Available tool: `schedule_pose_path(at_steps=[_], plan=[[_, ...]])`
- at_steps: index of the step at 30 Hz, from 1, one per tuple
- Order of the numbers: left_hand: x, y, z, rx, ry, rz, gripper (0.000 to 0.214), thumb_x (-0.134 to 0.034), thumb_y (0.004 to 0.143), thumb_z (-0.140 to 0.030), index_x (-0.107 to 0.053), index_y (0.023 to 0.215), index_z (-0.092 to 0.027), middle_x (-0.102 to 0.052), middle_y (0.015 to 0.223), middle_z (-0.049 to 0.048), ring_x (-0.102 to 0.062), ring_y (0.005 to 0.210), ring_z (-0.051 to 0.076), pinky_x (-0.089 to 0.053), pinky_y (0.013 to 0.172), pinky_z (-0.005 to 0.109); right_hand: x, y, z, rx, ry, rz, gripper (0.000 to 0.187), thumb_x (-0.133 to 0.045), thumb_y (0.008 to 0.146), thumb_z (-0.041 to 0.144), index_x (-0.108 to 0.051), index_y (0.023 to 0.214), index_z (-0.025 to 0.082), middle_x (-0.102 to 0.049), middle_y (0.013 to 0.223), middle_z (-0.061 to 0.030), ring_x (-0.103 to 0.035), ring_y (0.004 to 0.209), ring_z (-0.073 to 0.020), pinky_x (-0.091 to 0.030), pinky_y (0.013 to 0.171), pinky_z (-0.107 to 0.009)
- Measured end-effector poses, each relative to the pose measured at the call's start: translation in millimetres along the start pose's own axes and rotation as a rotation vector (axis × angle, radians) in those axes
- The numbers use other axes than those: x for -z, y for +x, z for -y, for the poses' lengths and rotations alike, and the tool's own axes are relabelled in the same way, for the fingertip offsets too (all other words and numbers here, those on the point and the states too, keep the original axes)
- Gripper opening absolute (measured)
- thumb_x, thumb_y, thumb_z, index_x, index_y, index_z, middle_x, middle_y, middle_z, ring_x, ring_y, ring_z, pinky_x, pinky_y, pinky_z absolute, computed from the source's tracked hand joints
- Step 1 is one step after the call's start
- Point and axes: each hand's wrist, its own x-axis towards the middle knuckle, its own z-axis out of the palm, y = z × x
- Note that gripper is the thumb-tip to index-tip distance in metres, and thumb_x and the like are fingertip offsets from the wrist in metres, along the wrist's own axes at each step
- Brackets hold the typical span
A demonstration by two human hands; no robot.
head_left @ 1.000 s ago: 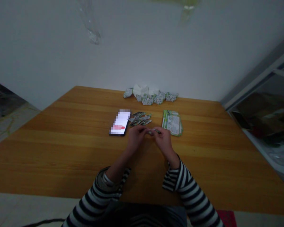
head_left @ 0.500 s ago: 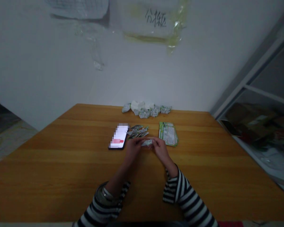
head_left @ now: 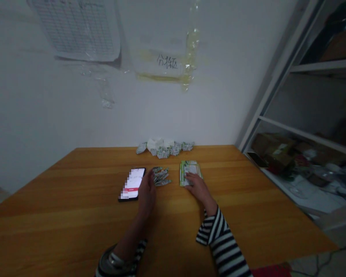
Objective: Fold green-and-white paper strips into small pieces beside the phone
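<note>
My left hand (head_left: 148,189) rests on the wooden table (head_left: 75,207) between a lit phone (head_left: 132,184) and a small cluster of folded green-and-white paper pieces (head_left: 160,176); its fingertips touch the cluster's left edge, and the fingers look loosely extended. My right hand (head_left: 196,187) lies with fingers stretched onto the near edge of a flat stack of green-and-white printed sheets (head_left: 189,172). Neither hand visibly holds anything. Both arms wear black-and-white striped sleeves.
A row of folded paper pieces with white paper (head_left: 164,147) lies along the far table edge by the wall. A metal shelf unit (head_left: 302,127) with boxes and clutter stands to the right. Papers are taped on the wall (head_left: 80,30).
The hands were together, holding a small folded paper piece; now they have parted, left to the cluster, right onto the sheet stack. The camera has tilted up and turned right.
</note>
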Motion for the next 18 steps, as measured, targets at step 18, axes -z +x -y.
schedule_pose_path(at_steps=[18], plan=[[-16.8,-1.6,16.0,0.543,-0.648,0.432,0.045,-0.052,0.085,-0.059,-0.066,0.088,-0.017,-0.075,0.084,0.0094,-0.072,0.082,0.025,-0.058,0.072,0.036,-15.1,-11.4,89.1,0.455,0.287,0.069,0.022,-0.056,0.091,0.02,-0.073,0.102,0.029,-0.073,0.112,-0.0022,-0.068,0.104,-0.017,-0.049,0.093,-0.029]])
